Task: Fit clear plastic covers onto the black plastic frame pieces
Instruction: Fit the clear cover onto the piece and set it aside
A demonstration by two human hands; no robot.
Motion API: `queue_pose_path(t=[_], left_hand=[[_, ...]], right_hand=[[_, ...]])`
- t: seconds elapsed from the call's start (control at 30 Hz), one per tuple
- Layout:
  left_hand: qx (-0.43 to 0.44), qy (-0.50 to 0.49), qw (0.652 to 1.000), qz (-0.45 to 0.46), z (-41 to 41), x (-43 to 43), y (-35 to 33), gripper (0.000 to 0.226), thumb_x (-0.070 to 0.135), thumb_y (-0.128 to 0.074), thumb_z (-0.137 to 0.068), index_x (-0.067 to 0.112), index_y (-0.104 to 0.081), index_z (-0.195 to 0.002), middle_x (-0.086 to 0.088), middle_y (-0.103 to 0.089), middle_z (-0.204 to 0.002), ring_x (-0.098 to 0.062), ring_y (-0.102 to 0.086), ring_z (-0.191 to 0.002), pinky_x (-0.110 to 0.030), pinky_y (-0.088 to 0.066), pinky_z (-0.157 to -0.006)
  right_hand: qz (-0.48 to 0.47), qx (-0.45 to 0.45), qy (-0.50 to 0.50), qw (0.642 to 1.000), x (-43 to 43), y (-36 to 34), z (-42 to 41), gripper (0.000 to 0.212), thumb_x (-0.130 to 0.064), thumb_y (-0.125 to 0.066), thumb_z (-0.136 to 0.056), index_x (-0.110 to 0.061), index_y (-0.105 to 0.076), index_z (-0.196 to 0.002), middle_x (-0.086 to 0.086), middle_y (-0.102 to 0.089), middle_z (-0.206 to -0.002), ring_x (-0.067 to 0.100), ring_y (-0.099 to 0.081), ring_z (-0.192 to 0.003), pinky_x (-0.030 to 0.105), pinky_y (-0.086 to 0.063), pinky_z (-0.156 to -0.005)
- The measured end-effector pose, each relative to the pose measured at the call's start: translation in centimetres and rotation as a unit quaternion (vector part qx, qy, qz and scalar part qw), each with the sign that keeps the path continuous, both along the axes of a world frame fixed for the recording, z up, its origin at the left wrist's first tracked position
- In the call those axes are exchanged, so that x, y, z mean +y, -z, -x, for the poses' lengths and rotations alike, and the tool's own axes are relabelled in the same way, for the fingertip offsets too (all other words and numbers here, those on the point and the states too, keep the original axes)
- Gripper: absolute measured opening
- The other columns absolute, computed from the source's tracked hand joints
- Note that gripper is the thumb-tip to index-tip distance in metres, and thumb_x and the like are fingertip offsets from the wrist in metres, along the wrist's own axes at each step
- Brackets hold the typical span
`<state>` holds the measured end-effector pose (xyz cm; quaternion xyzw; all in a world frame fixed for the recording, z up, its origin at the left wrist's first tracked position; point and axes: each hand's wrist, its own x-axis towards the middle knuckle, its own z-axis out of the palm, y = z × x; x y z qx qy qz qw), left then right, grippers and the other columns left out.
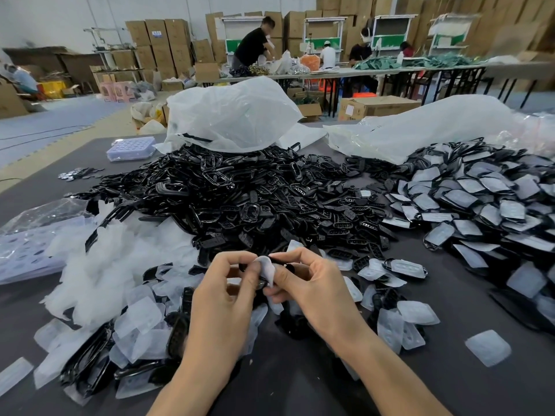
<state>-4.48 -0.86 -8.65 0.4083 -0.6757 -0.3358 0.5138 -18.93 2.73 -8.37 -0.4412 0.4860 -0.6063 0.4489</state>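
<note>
Pinching a clear cover against a black frame piece above the table, my left hand and right hand hold both; thin, flexible, light, probably best gripped at edges.

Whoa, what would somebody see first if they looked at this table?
Probably the huge heap of black frame pieces filling the middle of the table. To its right lies a pile of frames already wearing clear covers, and up front the left hand and right hand pinch one clear cover over a black frame piece.
</note>
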Motion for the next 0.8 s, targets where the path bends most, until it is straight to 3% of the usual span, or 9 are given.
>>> queue_pose_path(t=[0.13,0.27,0.4,0.47,0.6,0.8], left_hand=[[0.023,0.013,0.999,-0.026,-0.2,-0.2,-0.1,0.010,0.043,-0.059,-0.089,0.047,-0.057,-0.098,0.017,-0.066,-0.094,-0.006,-0.067,-0.078,-0.017,-0.053,-0.070],[0.049,0.059,0.995,-0.071,-0.6,-0.4,-0.4,0.014,0.037,-0.063,-0.089,0.047,-0.065,-0.098,0.005,-0.070,-0.093,-0.012,-0.070,-0.080,-0.023,-0.057,-0.074],[0.075,0.089,0.989,-0.096,-0.6,-0.2,-0.8,0.010,0.037,-0.067,-0.083,0.037,-0.071,-0.092,-0.001,-0.073,-0.085,-0.013,-0.069,-0.076,-0.021,-0.056,-0.072],[0.085,0.103,0.986,-0.101,-0.6,-0.1,-0.9,0.010,0.029,-0.064,-0.089,0.032,-0.072,-0.094,-0.001,-0.075,-0.082,-0.011,-0.071,-0.075,-0.017,-0.055,-0.070],[0.084,0.112,0.985,-0.103,-0.5,0.1,-0.9,0.020,0.010,-0.055,-0.100,0.018,-0.072,-0.107,-0.003,-0.078,-0.087,-0.015,-0.075,-0.080,-0.016,-0.056,-0.071],[0.084,0.116,0.984,-0.102,-0.1,0.6,-1.0,0.021,0.009,-0.055,-0.099,0.016,-0.073,-0.108,-0.004,-0.078,-0.090,-0.016,-0.075,-0.083,-0.015,-0.055,-0.073]], right_hand=[[0.003,-0.002,-0.017,1.000,0.2,-0.3,0.0,0.022,-0.030,-0.071,-0.093,-0.017,-0.074,-0.111,0.005,-0.079,-0.089,0.020,-0.077,-0.083,0.021,-0.059,-0.072],[0.013,-0.030,-0.022,0.999,0.2,-0.4,-0.2,0.039,-0.044,-0.074,-0.082,-0.020,-0.073,-0.111,0.004,-0.079,-0.095,0.020,-0.077,-0.086,0.020,-0.058,-0.075],[0.015,0.004,0.001,1.000,0.1,-0.1,0.1,0.018,-0.025,-0.076,-0.090,-0.022,-0.073,-0.108,0.003,-0.078,-0.088,0.014,-0.075,-0.081,0.020,-0.057,-0.073],[0.018,0.014,0.006,1.000,0.1,0.0,0.3,0.013,-0.019,-0.071,-0.095,-0.028,-0.074,-0.105,0.001,-0.078,-0.085,0.011,-0.074,-0.078,0.019,-0.056,-0.072],[0.028,0.039,0.018,0.999,0.1,0.1,0.2,0.021,-0.018,-0.068,-0.097,-0.037,-0.071,-0.103,-0.004,-0.077,-0.087,0.009,-0.072,-0.074,0.019,-0.056,-0.071],[0.033,0.058,0.009,0.998,0.1,0.2,0.3,0.015,-0.028,-0.074,-0.093,-0.037,-0.069,-0.103,-0.006,-0.076,-0.096,0.007,-0.068,-0.072,0.021,-0.055,-0.070]])
